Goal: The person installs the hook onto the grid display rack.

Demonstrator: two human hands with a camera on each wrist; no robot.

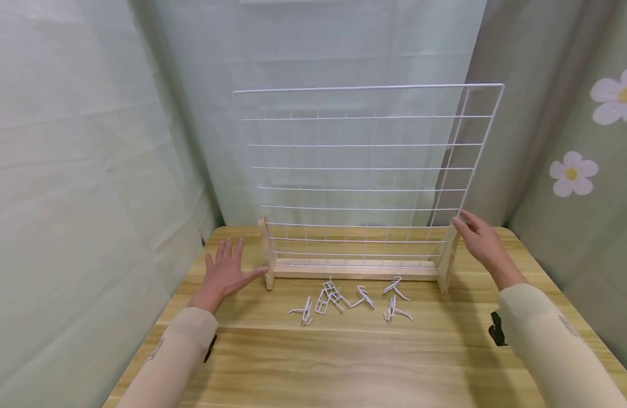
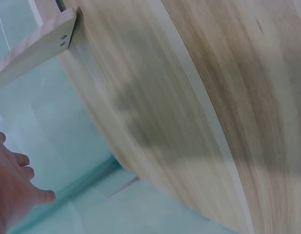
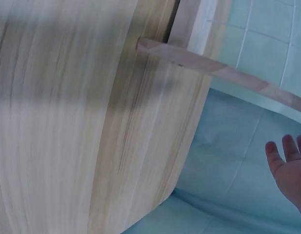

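Note:
A white wire grid panel [image 1: 369, 88] stands upright in a wooden stand [image 1: 354, 273] on the table. My left hand [image 1: 225, 275] is spread beside the stand's left end post [image 1: 267, 255], its thumb tip right at the post. In the left wrist view, the left hand's fingers [image 2: 11, 183] show at the lower left, holding nothing. On the other side, my right hand [image 1: 483, 241] has thumb and fingers extended near the top of the right post [image 1: 447, 263]. The right wrist view shows that hand's fingers [image 3: 291, 151] loosely extended and nothing in them.
Several white wire hooks [image 1: 363, 297] lie in front of the stand, some in an overlapping cluster [image 1: 330, 296]. The wooden table [image 1: 313, 362] is bounded by pale green curtains [image 1: 89, 170] at the back and sides. White flowers [image 1: 571, 174] decorate the right curtain.

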